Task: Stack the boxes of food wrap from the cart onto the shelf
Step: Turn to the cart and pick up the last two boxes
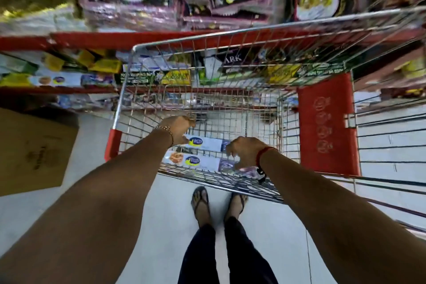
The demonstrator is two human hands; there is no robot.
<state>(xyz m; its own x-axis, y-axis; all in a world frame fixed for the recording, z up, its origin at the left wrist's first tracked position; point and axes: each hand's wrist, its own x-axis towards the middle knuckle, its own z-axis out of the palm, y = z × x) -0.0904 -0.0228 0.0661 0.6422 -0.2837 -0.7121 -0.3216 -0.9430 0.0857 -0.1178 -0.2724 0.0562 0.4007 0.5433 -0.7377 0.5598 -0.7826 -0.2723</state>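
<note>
The tall red shelf (147,38) full of packets stands behind the silver wire cart (230,37) with its red plastic seat flap (327,122). A flat brown cardboard box (32,152) leans on the floor to the left. Two long white food wrap boxes (207,160) lie side by side at the bottom of the cart. Both arms reach down into it. The left hand (178,129) curls over the far box's end – I cannot tell if it grips. The right hand (246,151) hangs over the other ends, fingers bent, holding nothing.
</note>
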